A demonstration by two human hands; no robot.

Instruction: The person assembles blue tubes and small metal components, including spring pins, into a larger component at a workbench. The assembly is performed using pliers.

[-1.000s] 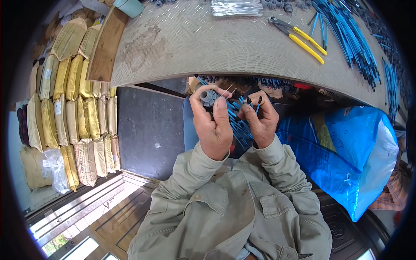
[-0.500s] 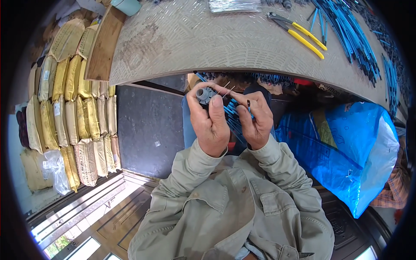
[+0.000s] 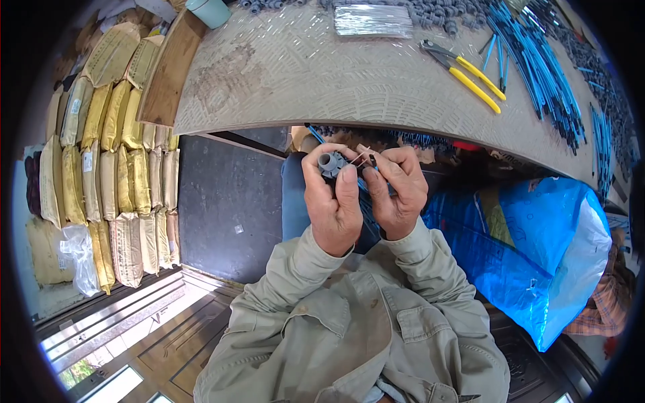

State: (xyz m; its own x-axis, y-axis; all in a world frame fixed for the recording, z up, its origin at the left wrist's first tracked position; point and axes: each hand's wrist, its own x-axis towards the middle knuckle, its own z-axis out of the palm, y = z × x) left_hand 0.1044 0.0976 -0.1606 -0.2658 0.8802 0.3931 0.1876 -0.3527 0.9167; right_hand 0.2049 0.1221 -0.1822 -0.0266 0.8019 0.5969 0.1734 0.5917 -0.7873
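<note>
My left hand (image 3: 336, 211) is closed around a small grey plastic fitting (image 3: 328, 162), with its round, hollow end turned up and my thumb along its side. Close beside it, my right hand (image 3: 401, 191) pinches thin metal pins (image 3: 360, 156) that reach toward the fitting. How far the pins meet the fitting is hidden by my fingers. Both hands are just below the table's front edge, over my lap. Blue strips (image 3: 367, 209) show partly beneath and between my hands.
On the worktable (image 3: 282, 87) lie yellow-handled pliers (image 3: 474, 80), a bundle of metal pins (image 3: 373, 21), grey fittings (image 3: 450, 20) and blue black-tipped strips (image 3: 537, 74). A large blue bag (image 3: 510, 248) stands at right. Stacked paper sacks (image 3: 107, 161) line the left.
The view has shifted, so the table shows more and sits lower. My hands remain together; the right fingers have come nearer the fitting with the pins.
</note>
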